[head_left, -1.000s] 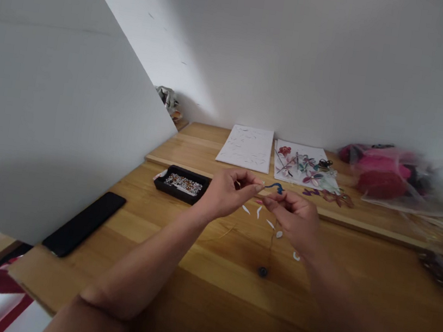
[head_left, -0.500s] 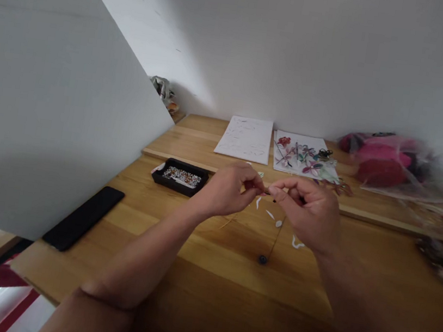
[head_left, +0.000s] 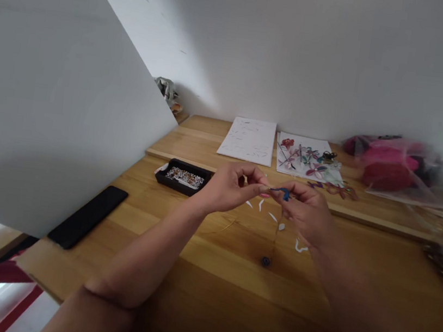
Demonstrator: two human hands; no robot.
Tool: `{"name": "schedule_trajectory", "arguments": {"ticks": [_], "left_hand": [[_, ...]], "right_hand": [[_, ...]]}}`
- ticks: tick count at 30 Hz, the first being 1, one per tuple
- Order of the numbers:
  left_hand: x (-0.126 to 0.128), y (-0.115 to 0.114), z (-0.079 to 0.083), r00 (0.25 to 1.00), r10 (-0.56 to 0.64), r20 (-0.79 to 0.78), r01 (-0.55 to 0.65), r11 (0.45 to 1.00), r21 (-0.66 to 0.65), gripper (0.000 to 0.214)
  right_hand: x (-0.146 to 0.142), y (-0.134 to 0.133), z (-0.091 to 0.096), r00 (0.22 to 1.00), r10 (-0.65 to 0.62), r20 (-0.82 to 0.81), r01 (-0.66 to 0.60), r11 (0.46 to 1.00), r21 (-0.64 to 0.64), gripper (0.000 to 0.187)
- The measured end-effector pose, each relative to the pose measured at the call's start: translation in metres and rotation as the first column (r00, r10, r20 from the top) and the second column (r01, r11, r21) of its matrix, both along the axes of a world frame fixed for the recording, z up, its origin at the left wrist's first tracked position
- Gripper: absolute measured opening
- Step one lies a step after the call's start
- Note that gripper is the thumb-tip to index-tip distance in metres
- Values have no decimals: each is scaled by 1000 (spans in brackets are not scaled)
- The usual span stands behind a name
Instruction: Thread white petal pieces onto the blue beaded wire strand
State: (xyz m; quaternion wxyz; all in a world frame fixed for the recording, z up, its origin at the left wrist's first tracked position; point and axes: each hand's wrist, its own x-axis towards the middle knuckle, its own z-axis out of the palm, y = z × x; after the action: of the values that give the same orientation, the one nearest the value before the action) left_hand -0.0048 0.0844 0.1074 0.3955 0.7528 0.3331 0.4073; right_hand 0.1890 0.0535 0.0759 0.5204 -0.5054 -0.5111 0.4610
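Observation:
My left hand (head_left: 232,188) and my right hand (head_left: 309,210) meet fingertip to fingertip above the table, both closed in a pinch. A small curved blue strip (head_left: 285,192) lies across the right fingertips, its thin end running into the pinch of my left hand. A small pink piece (head_left: 264,195) shows just under the left fingertips; whether it is held, I cannot tell. From below my right hand a thin thread (head_left: 276,237) runs down to a small dark round spool (head_left: 266,261) on the table. White paper-like scraps (head_left: 272,216) lie underneath.
A black tray (head_left: 180,183) of small silvery and amber beads stands left, with a black phone (head_left: 88,217) nearer me. Behind are a marked white sheet (head_left: 247,141), paper bearing colourful flower pieces (head_left: 309,157) and a clear bag with pink contents (head_left: 390,165). A raised ledge (head_left: 363,216) crosses the table.
The blue strip now shows at my right fingertips, where only a small dark bit was visible. My right hand has turned and its fingers have curled in. The view has shifted slightly.

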Motion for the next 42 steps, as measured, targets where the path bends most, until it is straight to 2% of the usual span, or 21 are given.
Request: {"name": "schedule_trajectory", "arguments": {"ticks": [5,10,13,16,20,23,26,30,34,36,39,42], "left_hand": [[2,6,-8,991,134,28,-137,987,90,12],[2,10,-14,965,259,-38,-235,920,314,4],[1,11,-15,958,267,-107,-196,877,438,6],[0,9,-14,966,204,-162,-103,871,481,9],[1,3,-10,976,40,-213,53,908,415,10],[1,0,-6,974,-99,-206,161,937,311,8],[0,-2,-2,976,-166,-138,190,965,184,8],[1,-2,-2,994,-102,-26,102,994,30,15],[6,2,-9,998,-4,58,9,997,-78,17],[9,4,-14,992,60,115,-48,994,-101,16],[12,7,-20,980,160,121,-151,985,-83,16],[13,7,-21,979,174,105,-165,982,-88,15]], "right_hand": [[-8,-3,-1,998,63,13,-63,998,10,32],[-13,-11,6,990,79,114,-81,997,13,29],[-12,-15,11,975,20,223,-45,993,108,24],[-8,-19,17,951,-87,296,23,977,212,19],[-2,-18,22,934,-177,311,96,961,258,14],[2,-14,24,941,-164,295,95,967,235,14],[4,-9,22,966,-114,231,75,982,172,19],[2,-3,13,999,-35,27,32,995,93,26],[-7,-3,3,989,-16,-150,13,1000,-18,30],[-12,-5,1,982,-4,-191,-6,999,-50,32],[-17,-7,1,974,8,-228,-28,996,-87,36],[-19,-7,1,974,-5,-228,-16,996,-88,37]]}}
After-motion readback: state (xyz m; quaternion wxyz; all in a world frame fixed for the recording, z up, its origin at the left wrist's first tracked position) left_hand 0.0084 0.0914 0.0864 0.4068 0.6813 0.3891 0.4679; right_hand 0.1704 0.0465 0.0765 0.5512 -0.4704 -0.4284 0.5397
